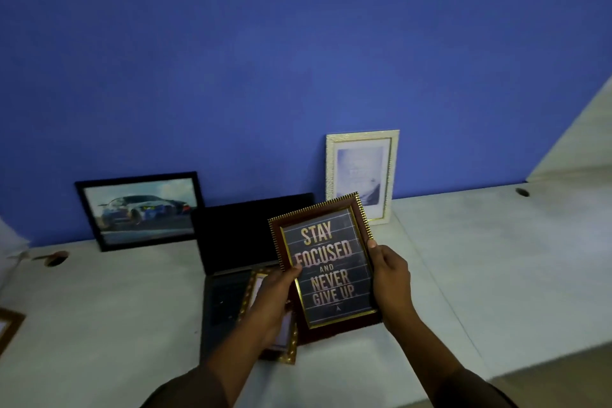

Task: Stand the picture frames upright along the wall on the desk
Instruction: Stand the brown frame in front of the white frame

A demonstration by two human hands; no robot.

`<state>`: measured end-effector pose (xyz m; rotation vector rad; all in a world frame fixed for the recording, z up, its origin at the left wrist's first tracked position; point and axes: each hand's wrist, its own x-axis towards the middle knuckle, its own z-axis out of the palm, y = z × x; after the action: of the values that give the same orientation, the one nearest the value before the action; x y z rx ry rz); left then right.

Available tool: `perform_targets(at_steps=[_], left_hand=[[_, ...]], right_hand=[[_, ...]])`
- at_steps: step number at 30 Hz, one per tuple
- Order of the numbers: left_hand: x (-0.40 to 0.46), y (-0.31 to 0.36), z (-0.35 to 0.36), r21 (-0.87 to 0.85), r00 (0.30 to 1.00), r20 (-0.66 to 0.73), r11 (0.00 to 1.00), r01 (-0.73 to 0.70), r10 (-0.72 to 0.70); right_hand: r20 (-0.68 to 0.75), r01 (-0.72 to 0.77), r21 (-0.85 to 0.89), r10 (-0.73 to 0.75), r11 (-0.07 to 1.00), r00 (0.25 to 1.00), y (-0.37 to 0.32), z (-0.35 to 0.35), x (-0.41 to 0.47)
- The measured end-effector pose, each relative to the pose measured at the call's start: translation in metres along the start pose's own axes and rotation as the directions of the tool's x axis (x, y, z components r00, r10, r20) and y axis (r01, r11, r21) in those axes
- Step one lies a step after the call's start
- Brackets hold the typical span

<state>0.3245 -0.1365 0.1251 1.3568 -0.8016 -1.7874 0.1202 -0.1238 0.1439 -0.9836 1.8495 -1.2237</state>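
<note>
A brown and gold frame (326,263) with the words "Stay focused and never give up" is held above the desk, tilted toward me. My left hand (273,300) grips its left edge and my right hand (390,278) grips its right edge, thumbs on the front. A white frame (362,175) stands upright against the blue wall just behind it. A black frame with a car picture (140,209) leans on the wall at the left. A gold-studded frame (288,346) lies flat under my left hand, partly hidden.
An open laptop (238,238) with a dark screen sits on the white desk (480,275) between the standing frames. The corner of another gold frame (8,325) shows at the left edge. Cable holes (522,192) mark the desk near the wall.
</note>
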Motion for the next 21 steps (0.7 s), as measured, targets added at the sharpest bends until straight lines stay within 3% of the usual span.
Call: perform_targets(at_steps=[4,9,17,21], left_hand=[[0.042,-0.007,0.058,0.083,0.999,0.029,0.996,0.021,-0.024],[0.091,-0.004,0.122,0.236,1.000,0.007,0.971,0.022,-0.025],[0.143,-0.009,0.159,0.590,0.996,-0.087,0.805,0.059,-0.009],[0.169,-0.007,0.163,0.674,0.990,-0.139,0.735,0.072,0.030]], right_hand=[[-0.037,-0.024,-0.001,0.024,1.000,0.999,0.023,-0.047,0.057],[0.033,-0.048,-0.111,0.052,0.993,0.998,0.048,-0.082,0.139],[0.267,0.061,-0.437,0.064,0.898,0.962,0.066,-0.107,0.219],[0.350,0.128,-0.455,0.045,0.882,0.936,0.070,-0.107,0.241]])
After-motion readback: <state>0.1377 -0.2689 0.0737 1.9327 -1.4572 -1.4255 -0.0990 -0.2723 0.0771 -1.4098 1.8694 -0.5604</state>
